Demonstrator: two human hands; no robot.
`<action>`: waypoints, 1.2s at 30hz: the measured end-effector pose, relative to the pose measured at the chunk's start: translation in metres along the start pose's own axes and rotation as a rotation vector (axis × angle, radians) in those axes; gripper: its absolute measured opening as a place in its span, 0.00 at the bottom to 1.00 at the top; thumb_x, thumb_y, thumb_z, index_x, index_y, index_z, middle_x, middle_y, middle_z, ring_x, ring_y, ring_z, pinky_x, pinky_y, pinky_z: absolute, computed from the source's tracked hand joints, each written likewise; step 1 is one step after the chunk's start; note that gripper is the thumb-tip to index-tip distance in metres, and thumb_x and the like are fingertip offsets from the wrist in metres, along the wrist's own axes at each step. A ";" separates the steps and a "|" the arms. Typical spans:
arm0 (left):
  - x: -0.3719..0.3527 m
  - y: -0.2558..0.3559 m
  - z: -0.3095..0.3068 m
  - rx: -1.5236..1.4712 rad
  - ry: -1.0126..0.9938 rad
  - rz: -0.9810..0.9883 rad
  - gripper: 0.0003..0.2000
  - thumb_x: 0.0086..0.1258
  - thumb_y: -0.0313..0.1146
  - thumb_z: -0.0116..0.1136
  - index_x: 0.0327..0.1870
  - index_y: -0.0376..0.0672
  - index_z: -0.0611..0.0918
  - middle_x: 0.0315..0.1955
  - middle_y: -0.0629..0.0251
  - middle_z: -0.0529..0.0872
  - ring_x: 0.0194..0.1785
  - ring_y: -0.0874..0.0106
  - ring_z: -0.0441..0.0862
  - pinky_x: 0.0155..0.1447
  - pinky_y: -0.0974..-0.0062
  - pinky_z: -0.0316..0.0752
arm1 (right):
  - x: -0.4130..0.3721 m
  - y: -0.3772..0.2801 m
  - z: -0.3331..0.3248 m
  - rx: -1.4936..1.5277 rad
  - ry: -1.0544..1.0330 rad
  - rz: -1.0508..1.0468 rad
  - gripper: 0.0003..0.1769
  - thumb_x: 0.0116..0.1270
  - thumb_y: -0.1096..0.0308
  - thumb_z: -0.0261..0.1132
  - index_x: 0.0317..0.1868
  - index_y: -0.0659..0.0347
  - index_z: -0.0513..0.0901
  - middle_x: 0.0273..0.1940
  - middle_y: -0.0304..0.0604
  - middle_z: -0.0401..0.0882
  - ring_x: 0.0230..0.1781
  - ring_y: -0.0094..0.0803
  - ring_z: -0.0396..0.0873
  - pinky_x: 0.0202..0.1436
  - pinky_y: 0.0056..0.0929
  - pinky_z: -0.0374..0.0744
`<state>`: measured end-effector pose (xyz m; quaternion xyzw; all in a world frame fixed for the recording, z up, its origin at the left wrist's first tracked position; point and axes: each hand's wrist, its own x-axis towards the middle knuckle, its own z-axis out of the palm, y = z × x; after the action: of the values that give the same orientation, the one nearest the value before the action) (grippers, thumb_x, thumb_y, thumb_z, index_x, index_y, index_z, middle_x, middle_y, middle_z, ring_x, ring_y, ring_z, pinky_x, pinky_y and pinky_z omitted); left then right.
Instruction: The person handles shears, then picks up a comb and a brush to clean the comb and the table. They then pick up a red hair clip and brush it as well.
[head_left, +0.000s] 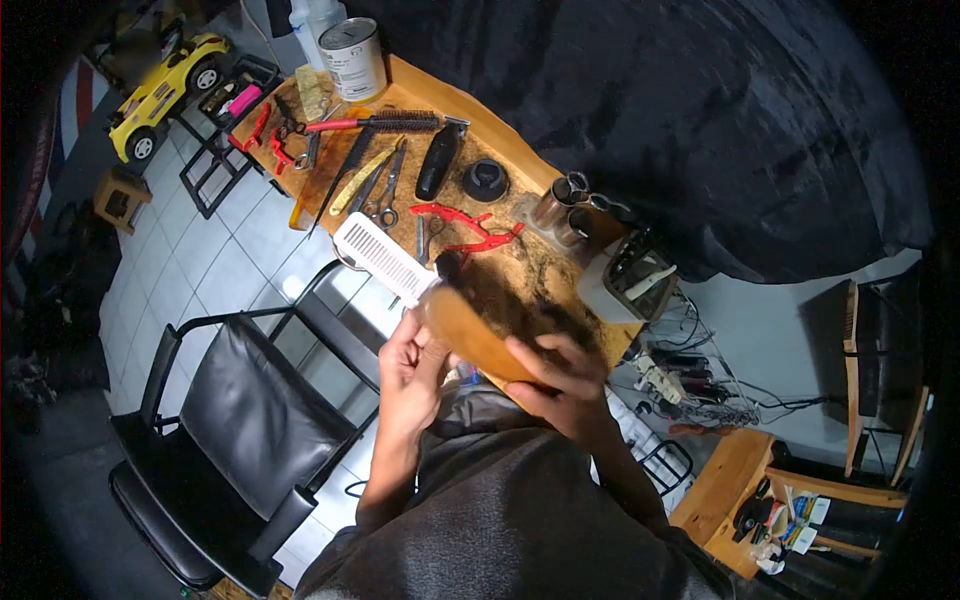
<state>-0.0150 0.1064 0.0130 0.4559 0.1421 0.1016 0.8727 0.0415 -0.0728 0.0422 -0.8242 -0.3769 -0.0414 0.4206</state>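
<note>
My left hand (411,368) is closed near the lower end of a white comb (383,258), whose wide toothed part points up and left. The comb's handle is partly hidden. My right hand (563,384) is wrapped round the right end of a wooden-backed brush (478,335), its smooth brown back toward me and dark bristles along the far side. The brush's left end overlaps the comb's base, close to my left fingers. Just beyond lie red hair clips (470,228), scissors (387,205) and a black hair clipper (437,163) on the wooden counter (545,262).
A round brush (405,121), a black cap-like piece (486,180), metal cups (552,207) and a can (354,62) stand or lie on the counter. A black chair (262,420) is at left. Cables (715,360) hang at right, above a wooden drawer unit (725,475).
</note>
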 end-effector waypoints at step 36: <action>0.000 0.001 0.007 0.089 -0.085 -0.111 0.19 0.74 0.24 0.45 0.65 0.34 0.65 0.56 0.60 0.78 0.56 0.72 0.77 0.56 0.74 0.77 | -0.006 0.006 0.013 -0.082 0.056 0.129 0.30 0.47 0.73 0.74 0.55 0.56 0.81 0.41 0.45 0.75 0.40 0.37 0.77 0.41 0.30 0.77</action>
<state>-0.0123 0.1010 0.0174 0.4895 0.1345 0.0270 0.8612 0.0379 -0.0688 0.0278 -0.8617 -0.3092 -0.0529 0.3988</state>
